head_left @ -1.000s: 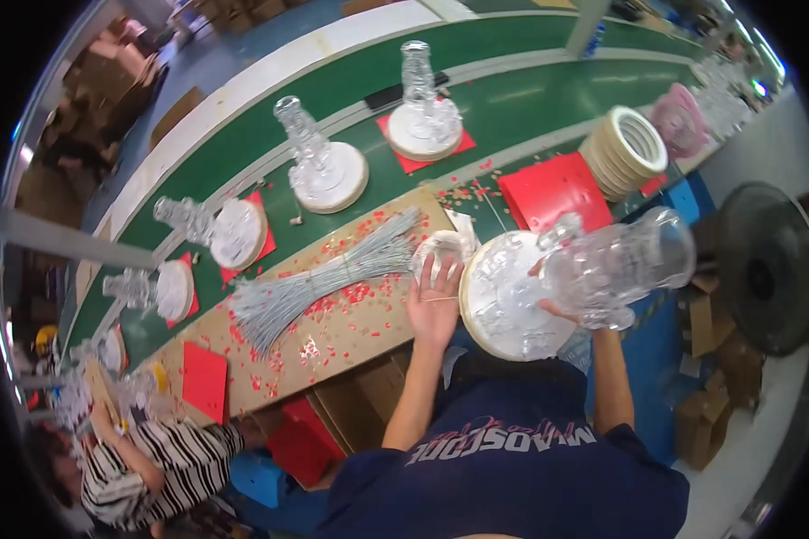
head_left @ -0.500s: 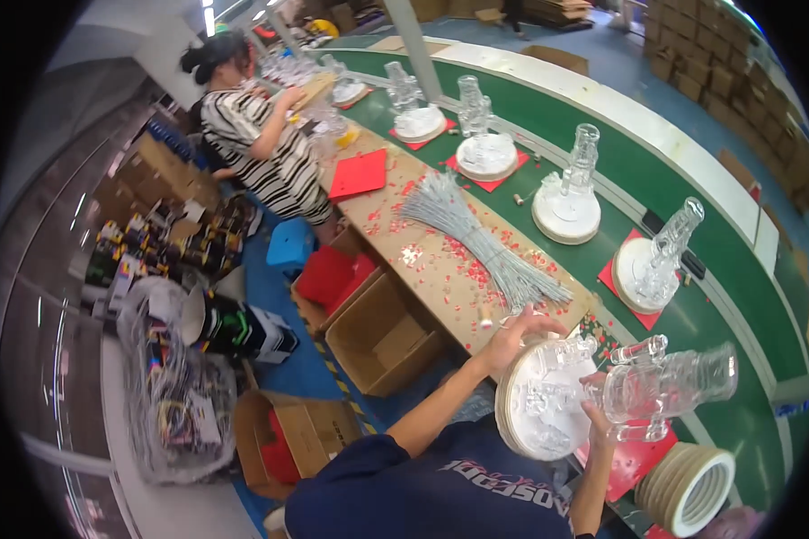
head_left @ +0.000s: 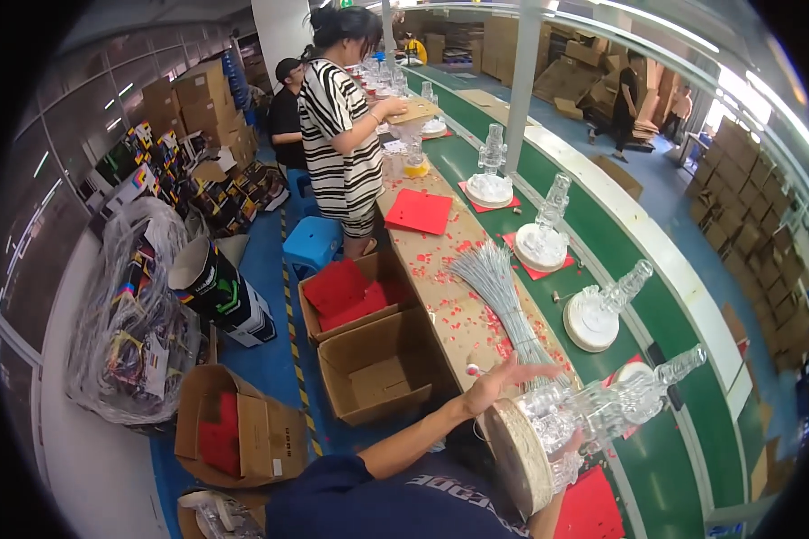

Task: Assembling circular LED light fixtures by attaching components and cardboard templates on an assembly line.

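Green conveyor belt (head_left: 683,422) curves through a warehouse, running beside a long cardboard-topped workbench (head_left: 440,287) strewn with red scraps. Seen from the head camera, the left hand (head_left: 503,377) is spread wide, fingers splayed, its palm against the rim of a round cream-coloured base (head_left: 517,454) that carries a clear glass lamp body (head_left: 616,404), tilted on its side above the bench's near end. The right hand (head_left: 568,454) grips the glass from beneath. A bundle of thin silvery wires (head_left: 499,287) lies just beyond. Flat red square sheets (head_left: 420,212) rest on the bench; open brown cartons (head_left: 382,368) stand on the blue floor, one holding red sheets. A person in a striped top (head_left: 337,135) works further along.
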Tool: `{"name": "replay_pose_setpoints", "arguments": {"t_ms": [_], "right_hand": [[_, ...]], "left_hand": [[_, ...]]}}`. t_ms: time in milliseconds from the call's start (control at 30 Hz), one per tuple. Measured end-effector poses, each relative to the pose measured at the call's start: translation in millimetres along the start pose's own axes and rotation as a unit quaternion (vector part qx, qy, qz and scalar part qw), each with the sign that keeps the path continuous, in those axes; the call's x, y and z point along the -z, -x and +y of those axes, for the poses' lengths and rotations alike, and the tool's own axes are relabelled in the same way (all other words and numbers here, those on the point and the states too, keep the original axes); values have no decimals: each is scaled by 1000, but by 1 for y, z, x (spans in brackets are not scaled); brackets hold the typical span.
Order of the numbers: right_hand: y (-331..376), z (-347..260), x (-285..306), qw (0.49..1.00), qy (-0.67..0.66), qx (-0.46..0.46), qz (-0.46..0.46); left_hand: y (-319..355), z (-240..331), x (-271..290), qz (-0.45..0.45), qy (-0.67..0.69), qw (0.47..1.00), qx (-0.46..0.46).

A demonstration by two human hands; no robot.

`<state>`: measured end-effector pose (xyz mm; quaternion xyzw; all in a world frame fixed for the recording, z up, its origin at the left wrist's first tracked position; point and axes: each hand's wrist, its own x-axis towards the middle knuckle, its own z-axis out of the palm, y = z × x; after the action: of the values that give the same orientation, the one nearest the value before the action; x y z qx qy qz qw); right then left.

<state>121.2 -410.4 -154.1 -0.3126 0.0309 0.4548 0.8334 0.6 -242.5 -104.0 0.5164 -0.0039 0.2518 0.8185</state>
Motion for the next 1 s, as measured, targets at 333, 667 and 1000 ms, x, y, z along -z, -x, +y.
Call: {"name": "replay_pose_setpoints", "arguments": {"t_ms": [333, 667, 1000], "right_hand": [[23, 49, 26, 996, 82, 0, 30], [11, 105, 44, 992, 50, -92, 75], [0, 119, 44, 986, -20, -66, 153]], "left_hand": [[27, 8, 18, -164, 37, 981, 98], [42, -35, 75, 11, 269, 962, 46], [42, -33, 82, -43, 225, 971, 60]]}}
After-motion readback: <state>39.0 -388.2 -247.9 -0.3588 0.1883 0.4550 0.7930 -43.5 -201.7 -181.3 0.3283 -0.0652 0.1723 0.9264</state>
